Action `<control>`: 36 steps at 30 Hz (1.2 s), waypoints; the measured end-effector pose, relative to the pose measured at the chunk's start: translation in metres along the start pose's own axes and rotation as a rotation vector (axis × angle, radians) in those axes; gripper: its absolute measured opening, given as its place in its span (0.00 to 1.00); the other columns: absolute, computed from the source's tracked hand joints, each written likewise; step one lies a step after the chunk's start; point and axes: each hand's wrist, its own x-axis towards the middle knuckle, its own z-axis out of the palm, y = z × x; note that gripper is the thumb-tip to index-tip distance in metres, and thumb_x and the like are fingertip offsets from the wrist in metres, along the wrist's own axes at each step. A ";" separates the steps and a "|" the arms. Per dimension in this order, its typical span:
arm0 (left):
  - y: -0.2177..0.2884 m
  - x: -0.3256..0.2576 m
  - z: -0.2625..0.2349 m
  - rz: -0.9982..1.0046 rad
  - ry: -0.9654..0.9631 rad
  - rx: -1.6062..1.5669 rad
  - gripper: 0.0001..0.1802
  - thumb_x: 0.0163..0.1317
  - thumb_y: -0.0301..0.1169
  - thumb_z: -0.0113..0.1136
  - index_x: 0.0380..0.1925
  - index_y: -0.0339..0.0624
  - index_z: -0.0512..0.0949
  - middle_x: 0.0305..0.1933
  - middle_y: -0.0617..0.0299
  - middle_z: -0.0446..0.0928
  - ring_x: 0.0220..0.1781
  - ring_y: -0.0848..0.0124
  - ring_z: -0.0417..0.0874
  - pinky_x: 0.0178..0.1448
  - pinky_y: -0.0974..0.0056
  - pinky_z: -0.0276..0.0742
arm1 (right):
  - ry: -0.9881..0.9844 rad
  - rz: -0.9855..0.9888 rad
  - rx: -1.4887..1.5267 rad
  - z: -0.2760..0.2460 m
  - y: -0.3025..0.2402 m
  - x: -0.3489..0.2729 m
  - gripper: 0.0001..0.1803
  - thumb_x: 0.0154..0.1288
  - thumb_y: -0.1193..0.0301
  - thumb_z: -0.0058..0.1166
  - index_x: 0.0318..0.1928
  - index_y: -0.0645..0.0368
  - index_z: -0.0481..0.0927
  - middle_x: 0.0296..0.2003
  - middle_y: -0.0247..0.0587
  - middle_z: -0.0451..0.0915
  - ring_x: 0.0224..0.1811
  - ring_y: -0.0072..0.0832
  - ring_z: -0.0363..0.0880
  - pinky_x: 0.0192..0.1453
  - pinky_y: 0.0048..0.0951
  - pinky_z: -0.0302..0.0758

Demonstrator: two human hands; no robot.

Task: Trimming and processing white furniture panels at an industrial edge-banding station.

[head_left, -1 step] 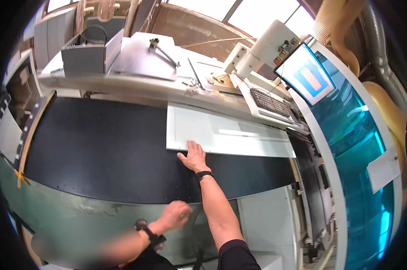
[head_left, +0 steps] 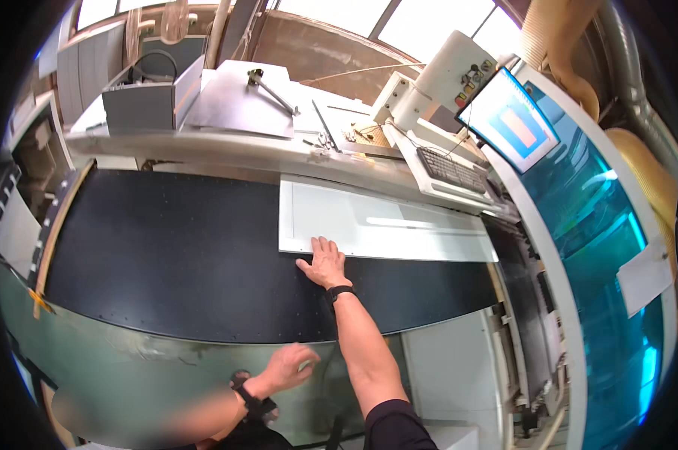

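Observation:
My right hand (head_left: 327, 264) lies flat across the near edge of a long white panel (head_left: 384, 223), close to its left corner. Its fingers rest on the panel's face and its thumb sticks out to the left over the black table (head_left: 166, 255). My left hand (head_left: 288, 366) hovers in front of the table's near edge, touching nothing that I can see. Its fingers are loosely bent, with a gap between them. Each wrist carries a dark band.
A keyboard (head_left: 450, 171) and a lit monitor (head_left: 510, 124) stand at the back right, beside a machine with a blue see-through cover (head_left: 594, 225). Behind the table, a ledge holds a grey box (head_left: 140, 105), a flat grey sheet (head_left: 237, 112) and small tools (head_left: 324, 141).
My left hand's fingers have shifted slightly and look less blurred. The right hand stays on the panel, and the whole view has moved a little.

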 end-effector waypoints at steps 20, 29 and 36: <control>0.029 -0.170 -0.078 -0.895 0.323 -1.281 0.26 0.76 0.37 0.60 0.67 0.33 0.73 0.62 0.47 0.82 0.63 0.57 0.84 0.65 0.56 0.80 | 0.094 -0.321 0.758 -0.027 -0.098 -0.366 0.30 0.59 0.68 0.70 0.62 0.60 0.77 0.63 0.54 0.75 0.67 0.52 0.72 0.71 0.50 0.70; 0.041 -0.252 -0.265 -0.583 1.092 -0.873 0.22 0.70 0.36 0.62 0.58 0.31 0.78 0.50 0.55 0.86 0.51 0.63 0.89 0.58 0.57 0.85 | 0.099 0.625 2.461 0.017 0.038 -0.348 0.27 0.77 0.56 0.56 0.65 0.63 0.75 0.64 0.55 0.78 0.66 0.48 0.76 0.68 0.47 0.73; -0.004 -0.285 -0.412 -0.297 1.497 -0.875 0.18 0.73 0.34 0.59 0.55 0.32 0.78 0.53 0.54 0.84 0.54 0.60 0.87 0.62 0.54 0.82 | 0.232 0.383 2.025 -0.003 -0.064 -0.262 0.28 0.81 0.54 0.50 0.67 0.63 0.73 0.63 0.46 0.80 0.62 0.37 0.81 0.66 0.39 0.81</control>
